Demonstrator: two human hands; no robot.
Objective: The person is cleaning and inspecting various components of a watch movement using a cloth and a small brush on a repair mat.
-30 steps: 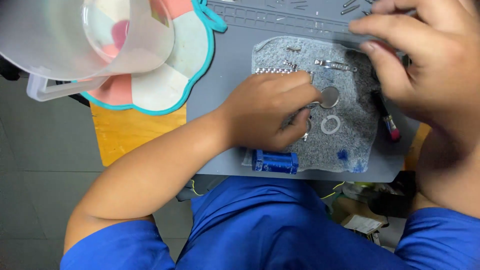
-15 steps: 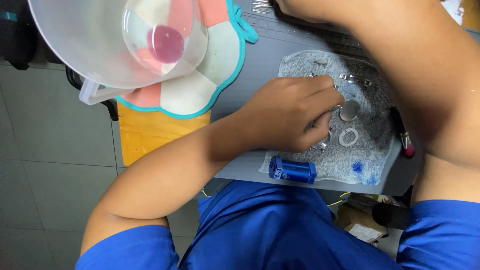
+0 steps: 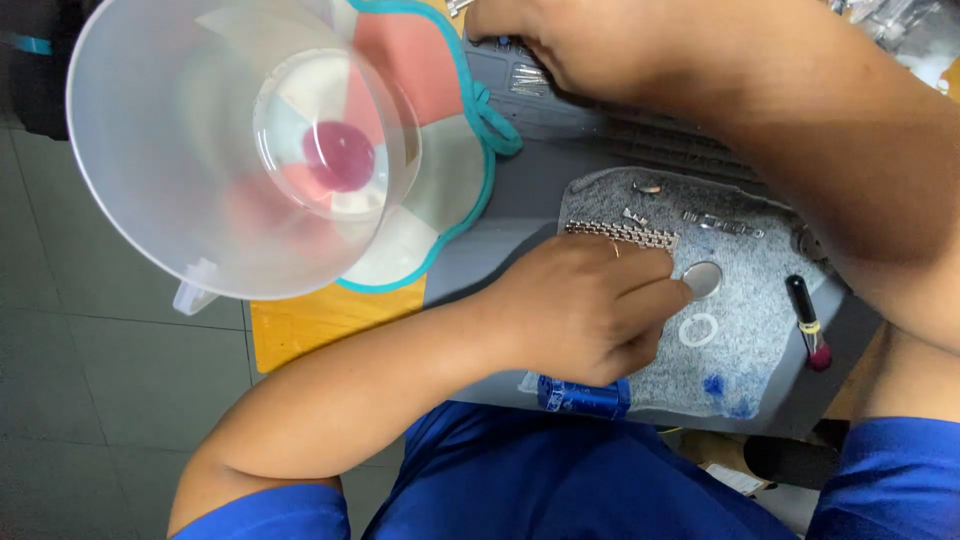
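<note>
Watch back disc (image 3: pixel 702 279), round and grey metal, lies on the speckled grey felt pad (image 3: pixel 745 345) right of centre, at the tip of your left forefinger.

Head view, the only one:
- Your left hand (image 3: pixel 580 310) lies curled on the pad's left part, fingers bent under, forefinger stretched right so its tip touches or nearly touches the disc. Whether anything sits inside the curl, you cannot tell.
- Your right hand (image 3: pixel 560 40) reaches to the far edge of the grey work mat (image 3: pixel 520 190), knuckles up, fingers closed downward. What it grips, if anything, is hidden.
- Metal link bracelet (image 3: pixel 622 232) lies just beyond your left knuckles. White ring (image 3: pixel 698 329) lies just near of the disc. Small pins and a bar piece lie scattered on the pad's far side.
- Red-tipped black tool (image 3: pixel 808 322) rests at the pad's right edge. Blue cylinder (image 3: pixel 585 396) sits at the near edge under your left hand.
- Clear plastic jug (image 3: pixel 235 150) looms far left.

Risks, as judged:
- Your right forearm crosses over the pad; dragging it back low could sweep the pins or tool off.
- A sideways push from the forefinger could skid the disc onto the white ring.
- The blue cylinder is close to the mat's near edge and could roll into your lap.
</note>
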